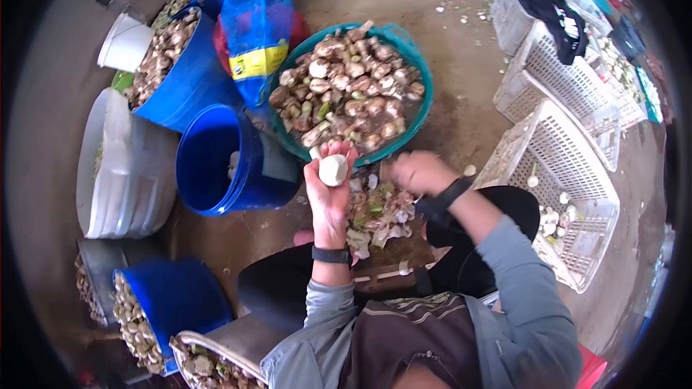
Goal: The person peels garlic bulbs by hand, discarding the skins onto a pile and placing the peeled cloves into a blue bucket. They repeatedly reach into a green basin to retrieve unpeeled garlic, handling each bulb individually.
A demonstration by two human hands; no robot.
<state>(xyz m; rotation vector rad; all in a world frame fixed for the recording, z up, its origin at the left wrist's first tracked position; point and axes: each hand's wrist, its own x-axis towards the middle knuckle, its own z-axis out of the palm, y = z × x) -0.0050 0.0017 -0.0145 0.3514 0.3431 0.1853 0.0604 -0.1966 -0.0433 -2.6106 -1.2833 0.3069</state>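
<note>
Head: apparent bulb (333, 171) in left hand (329, 196)

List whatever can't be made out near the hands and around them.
All in the head view:
Right hand: blurred, so whether it grips anything is unclear.
White bulb: underside hidden by the left hand.
Yellow label: print too small to read.
Grey tub, lower left: cut off by the bottom edge.

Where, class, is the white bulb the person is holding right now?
In the head view, the white bulb sits near the centre in the left hand, just below the teal basin and left of the blurred right hand.
</note>
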